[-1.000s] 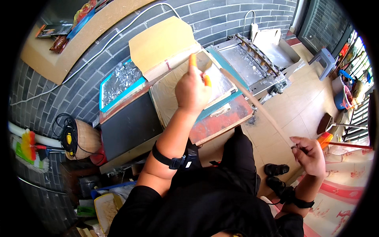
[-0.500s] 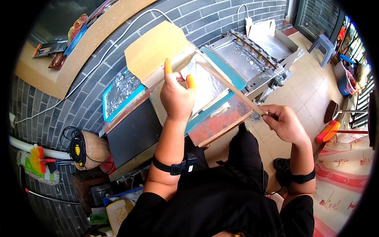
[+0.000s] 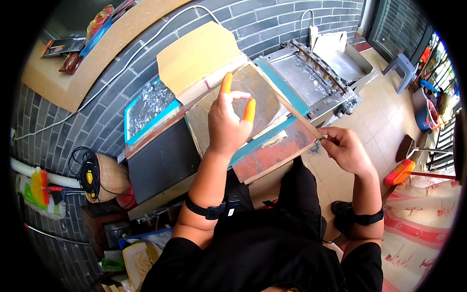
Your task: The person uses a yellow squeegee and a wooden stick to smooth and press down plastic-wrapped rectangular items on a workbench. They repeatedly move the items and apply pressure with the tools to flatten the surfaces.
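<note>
My left hand (image 3: 226, 121) hovers over a stack of thin sheets (image 3: 265, 104), with orange finger covers on its thumb and index finger. Its fingers are apart and I see nothing held in them. A dull brownish-grey sheet tops the stack. In my right hand (image 3: 346, 152) is the near end of a long thin wooden stick (image 3: 296, 114), pinched between thumb and fingers. The stick slants away to the far left along the stack's right side. Under the stack lies a teal ribbed mat (image 3: 293, 101), resting on a worn reddish board (image 3: 287, 148).
A tan cardboard flap (image 3: 197, 58) stands behind the stack. To its left is a blue-rimmed tray (image 3: 151, 112) of silver foil scraps, beyond a black surface (image 3: 163, 165). A metal frame device (image 3: 304, 73) sits at the back right. A grey stool (image 3: 401, 72) stands on the tiled floor.
The bright silver sheet on the stack no longer shows; a dull brownish-grey surface is there instead. My left hand has shifted slightly right. The stick stays in my right hand.
</note>
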{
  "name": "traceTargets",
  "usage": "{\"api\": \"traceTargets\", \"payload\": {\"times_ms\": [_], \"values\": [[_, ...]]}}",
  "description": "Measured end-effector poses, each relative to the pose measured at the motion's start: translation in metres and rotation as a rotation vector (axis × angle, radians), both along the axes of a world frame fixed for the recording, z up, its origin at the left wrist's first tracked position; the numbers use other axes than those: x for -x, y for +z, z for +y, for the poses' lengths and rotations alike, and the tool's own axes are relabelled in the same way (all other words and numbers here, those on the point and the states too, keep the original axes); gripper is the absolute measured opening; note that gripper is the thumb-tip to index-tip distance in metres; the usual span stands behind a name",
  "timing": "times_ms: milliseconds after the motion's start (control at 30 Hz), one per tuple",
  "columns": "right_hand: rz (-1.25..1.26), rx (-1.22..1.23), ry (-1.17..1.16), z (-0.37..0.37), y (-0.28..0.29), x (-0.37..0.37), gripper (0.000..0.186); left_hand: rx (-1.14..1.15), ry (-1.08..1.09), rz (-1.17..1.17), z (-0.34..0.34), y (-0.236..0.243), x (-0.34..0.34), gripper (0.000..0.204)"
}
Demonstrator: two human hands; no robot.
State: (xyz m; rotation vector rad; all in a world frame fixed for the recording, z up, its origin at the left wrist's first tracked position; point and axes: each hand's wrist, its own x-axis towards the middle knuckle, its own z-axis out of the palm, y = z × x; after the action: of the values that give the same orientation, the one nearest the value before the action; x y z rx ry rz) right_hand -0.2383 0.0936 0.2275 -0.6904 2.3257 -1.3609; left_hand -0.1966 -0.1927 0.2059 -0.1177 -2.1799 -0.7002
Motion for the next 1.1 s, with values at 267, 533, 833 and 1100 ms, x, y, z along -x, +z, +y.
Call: {"api": "traceTargets", "payload": {"times_ms": [267,533,833,1100], "values": [[-0.011,0.026,0.062,-0.016,-0.010,0.009,0.025,0.039,0.074,0.038,-0.015,0.005,-0.014,0.073],[0.071,0.004,0.053,-0.032,-0.020,0.016,0.023,-0.019,0.090,0.029,-0.015,0.008,-0.023,0.060],[0.092,0.019,-0.004,-0.041,-0.030,0.021,0.025,0.132,0.110,-0.110,-0.050,0.061,-0.008,0.022],[0.073,0.034,0.009,-0.042,-0.032,0.022,0.025,0.409,0.303,-0.315,-0.133,0.065,0.060,0.031]]}}
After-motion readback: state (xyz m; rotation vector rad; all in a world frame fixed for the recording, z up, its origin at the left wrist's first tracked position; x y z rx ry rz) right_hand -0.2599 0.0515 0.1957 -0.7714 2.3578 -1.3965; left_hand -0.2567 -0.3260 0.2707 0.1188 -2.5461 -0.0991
